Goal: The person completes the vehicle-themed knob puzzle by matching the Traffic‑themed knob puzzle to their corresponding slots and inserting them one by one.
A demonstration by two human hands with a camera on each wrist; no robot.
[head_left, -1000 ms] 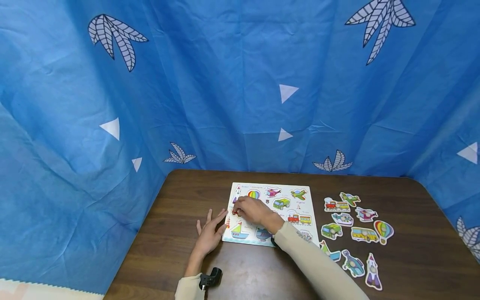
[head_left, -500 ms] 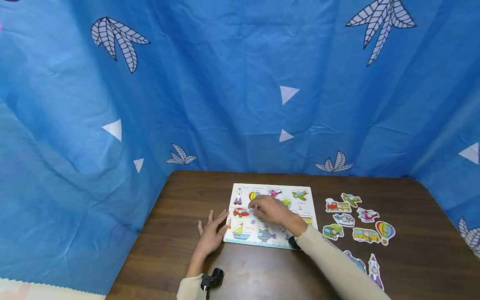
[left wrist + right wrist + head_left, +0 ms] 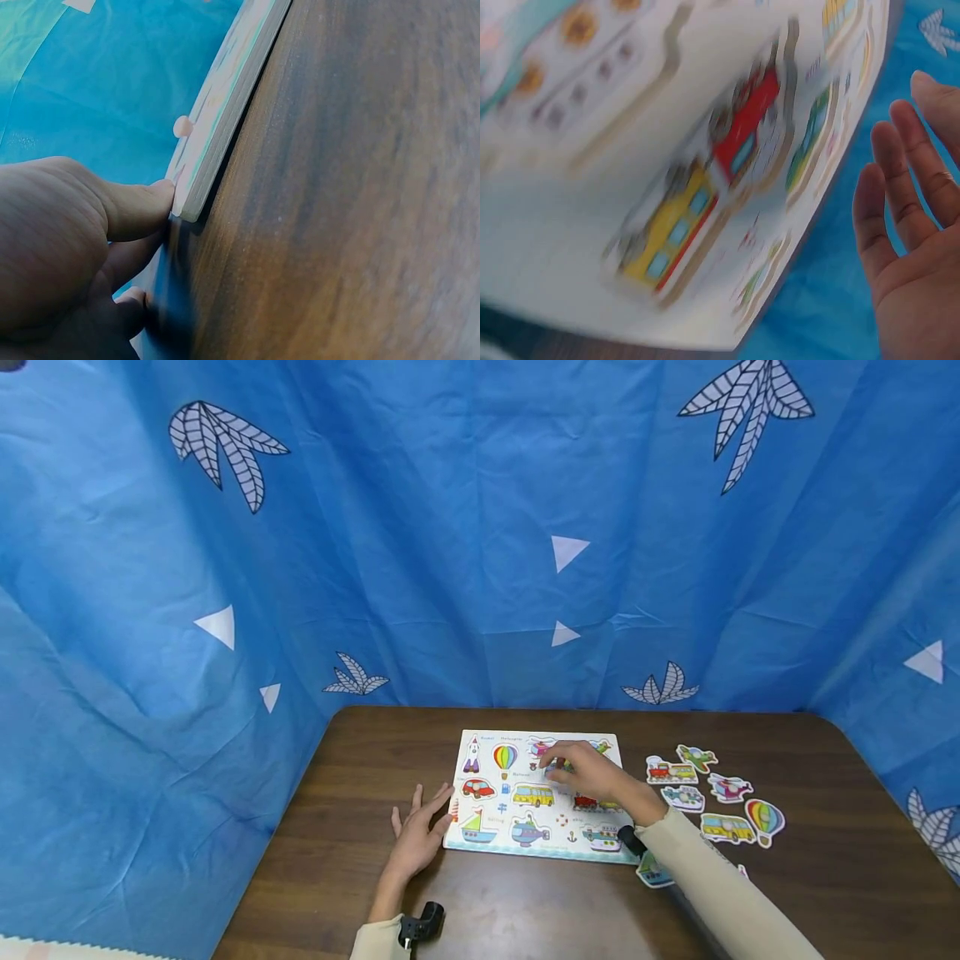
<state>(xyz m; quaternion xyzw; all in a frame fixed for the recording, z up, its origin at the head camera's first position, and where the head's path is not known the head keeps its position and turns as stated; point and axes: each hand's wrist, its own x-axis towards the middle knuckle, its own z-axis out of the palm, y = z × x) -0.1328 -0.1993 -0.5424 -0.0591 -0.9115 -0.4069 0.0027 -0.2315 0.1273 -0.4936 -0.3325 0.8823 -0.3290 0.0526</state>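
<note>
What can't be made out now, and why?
Helicopter picture: head view, partly behind the right hand.
Loose teal piece: head view, partly covered by the right sleeve.
Ship picture: right wrist view, blurred, cut off by the edge.
Printing on the puzzle board: left wrist view, blurred, nearly edge-on.
Left hand: left wrist view, cut off by the frame.

Blue leaf-printed cloth [image 3: 435,543] hanging around a brown wooden table [image 3: 360,768] marks a curtained-off workspace.
</note>
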